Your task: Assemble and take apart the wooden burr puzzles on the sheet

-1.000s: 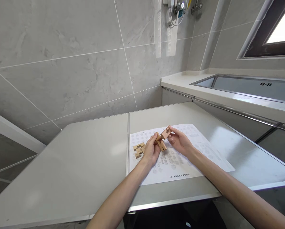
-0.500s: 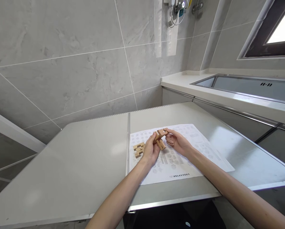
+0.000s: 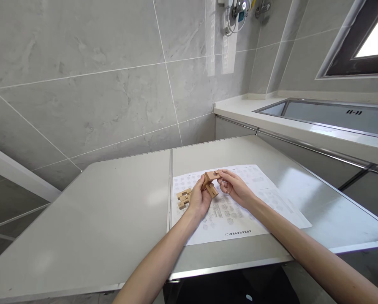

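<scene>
Above a printed sheet, my left hand [image 3: 200, 197] is closed round several notched wooden puzzle pieces [image 3: 212, 190] that cross one another. One of them points down and toward me. My right hand [image 3: 233, 184] pinches the right end of the upper wooden piece [image 3: 211, 175] between thumb and fingertips, its other fingers curled. The two hands meet at this cluster. Just left of my left hand, more notched wooden pieces [image 3: 184, 197] lie on the sheet, partly hidden behind that hand. How the held pieces lock together is too small to tell.
The printed instruction sheet [image 3: 239, 228], covered in small diagrams, lies on a pale folding table [image 3: 112, 219] with a seam left of the sheet. A counter with a steel sink [image 3: 328, 116] stands at the right. Grey tiled wall [image 3: 106, 109] rises behind the table.
The held wooden pieces have turned slightly, and the upper one has shifted a little to the left. My right hand has moved slightly left with it. The pieces on the sheet stay put.
</scene>
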Demonstrator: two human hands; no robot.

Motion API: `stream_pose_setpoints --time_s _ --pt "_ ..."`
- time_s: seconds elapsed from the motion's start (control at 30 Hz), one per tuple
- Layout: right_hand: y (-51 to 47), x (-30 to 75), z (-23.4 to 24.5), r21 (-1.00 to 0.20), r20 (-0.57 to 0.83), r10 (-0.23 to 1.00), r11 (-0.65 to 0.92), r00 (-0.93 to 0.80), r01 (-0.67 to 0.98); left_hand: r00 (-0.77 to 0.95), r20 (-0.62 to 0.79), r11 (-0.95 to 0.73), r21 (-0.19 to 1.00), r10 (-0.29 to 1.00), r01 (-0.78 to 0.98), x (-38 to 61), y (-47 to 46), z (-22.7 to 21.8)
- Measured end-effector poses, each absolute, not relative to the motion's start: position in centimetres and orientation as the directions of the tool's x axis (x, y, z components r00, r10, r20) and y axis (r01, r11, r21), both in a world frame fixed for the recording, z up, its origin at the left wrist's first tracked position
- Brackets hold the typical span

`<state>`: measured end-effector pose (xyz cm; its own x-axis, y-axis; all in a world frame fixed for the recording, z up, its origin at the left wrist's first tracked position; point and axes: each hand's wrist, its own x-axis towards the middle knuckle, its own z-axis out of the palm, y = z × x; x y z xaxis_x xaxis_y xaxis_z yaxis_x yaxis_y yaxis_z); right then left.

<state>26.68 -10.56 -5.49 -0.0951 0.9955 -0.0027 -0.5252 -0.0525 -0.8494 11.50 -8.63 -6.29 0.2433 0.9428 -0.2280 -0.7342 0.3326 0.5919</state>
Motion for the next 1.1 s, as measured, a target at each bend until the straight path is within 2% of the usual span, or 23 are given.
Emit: stream_pose_setpoints --time_s 0.4,0.67,1.1 --pt "-10.3 27.0 -6.0 -0.878 -0.039 0.991 -0.094 -0.126 -0.469 0.239 -0.208 0.317 0.611 0.949 -0.725 11.3 -8.4 -6.8" --pt "-10.3 26.8 -6.8 -0.904 -0.091 0.979 -0.159 -0.184 -0.398 0.254 -0.141 0.284 0.634 0.957 -0.719 11.6 -8.4 -6.8" --pt "-10.7 27.0 -6.3 -0.867 -0.14 0.955 -0.246 -0.263 -0.433 0.356 -0.111 0.343 0.629 0.928 -0.698 11.2 -8.7 -6.2"
